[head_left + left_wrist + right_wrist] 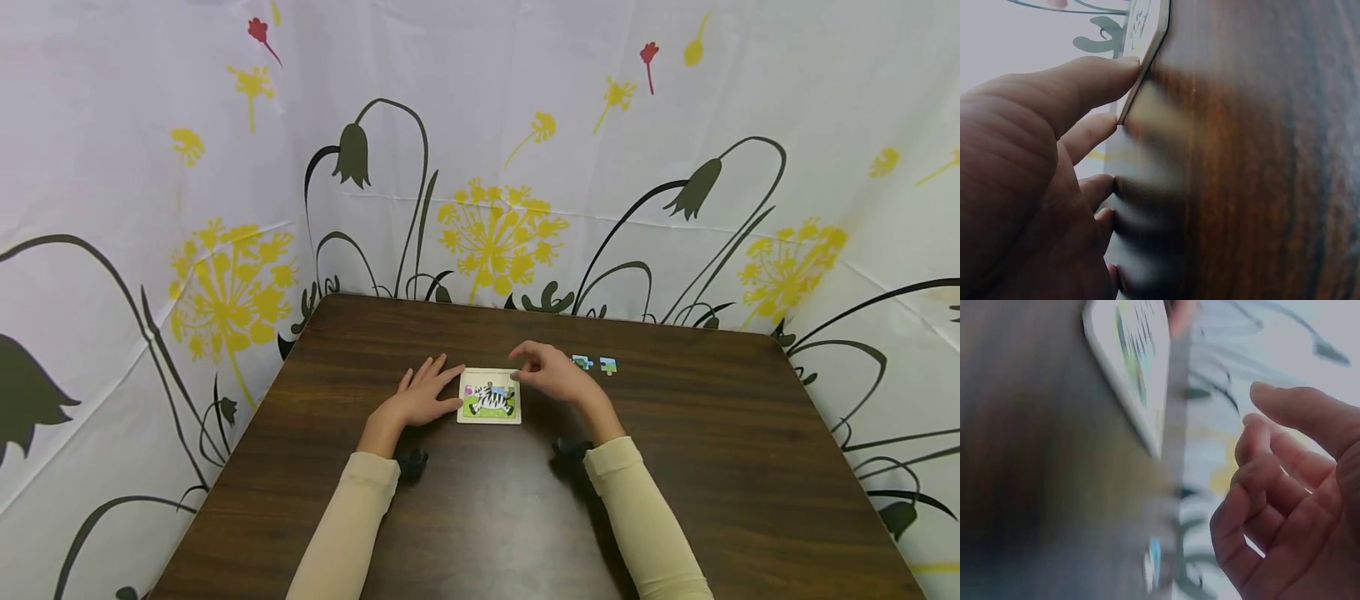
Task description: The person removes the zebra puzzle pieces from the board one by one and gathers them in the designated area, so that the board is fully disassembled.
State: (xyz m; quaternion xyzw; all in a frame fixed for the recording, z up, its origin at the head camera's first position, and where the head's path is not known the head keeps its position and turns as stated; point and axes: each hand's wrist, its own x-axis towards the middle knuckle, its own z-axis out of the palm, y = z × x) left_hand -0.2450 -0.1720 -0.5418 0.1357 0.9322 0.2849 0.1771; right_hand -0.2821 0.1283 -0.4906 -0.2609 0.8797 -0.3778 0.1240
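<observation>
A small jigsaw tray (489, 420) with a pale wooden rim lies flat on the table, showing a zebra picture (492, 403) on green. Its upper strip is bare and pale. My left hand (416, 402) rests at the tray's left side, fingers spread; the thumb (1107, 78) and index finger touch its edge in the left wrist view. Over the tray's upper right corner hovers my right hand (553, 372). Its fingers (1257, 447) are loosely bent, and nothing shows between them and the thumb in the right wrist view.
Two loose puzzle pieces, one (581, 362) partly behind my right hand and another (608, 365) farther right, lie on the dark wooden table (480, 517). A white flowered curtain (480, 83) hangs behind the table's far edge. Both wrists wear dark devices (412, 464).
</observation>
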